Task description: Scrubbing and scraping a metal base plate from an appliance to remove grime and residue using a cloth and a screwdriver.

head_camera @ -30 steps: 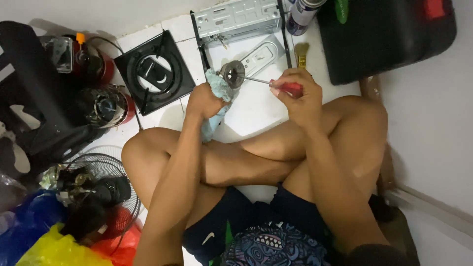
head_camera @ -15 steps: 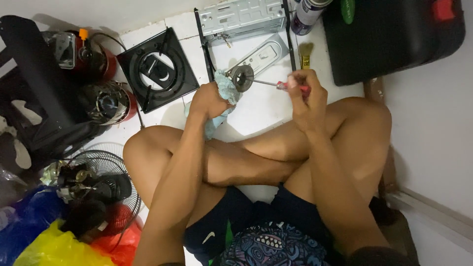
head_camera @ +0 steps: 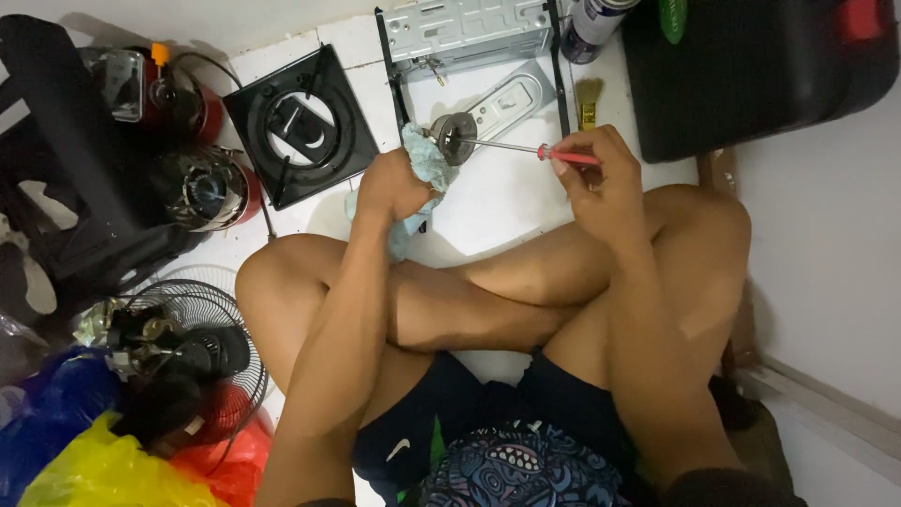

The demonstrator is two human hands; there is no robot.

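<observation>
I sit cross-legged on a white tiled floor. My left hand [head_camera: 392, 183] grips a light blue cloth [head_camera: 424, 161] wrapped around a round metal burner part [head_camera: 454, 137], held above the floor. My right hand [head_camera: 601, 169] holds a red-handled screwdriver [head_camera: 535, 150]; its thin shaft points left and its tip touches the round part. Both hands hover in front of my knees.
A black square burner frame [head_camera: 300, 122] lies to the left. A grey metal stove chassis [head_camera: 469, 33] and a metal plate [head_camera: 511, 94] lie beyond the hands. A black case [head_camera: 760, 70], a small brush [head_camera: 588, 103], a spray can [head_camera: 596, 23], a fan [head_camera: 178, 352] and coloured bags [head_camera: 103, 469] surround me.
Both hands have shifted slightly right and upward with the part and screwdriver. The screwdriver shaft now lies more level, its tip still at the round part.
</observation>
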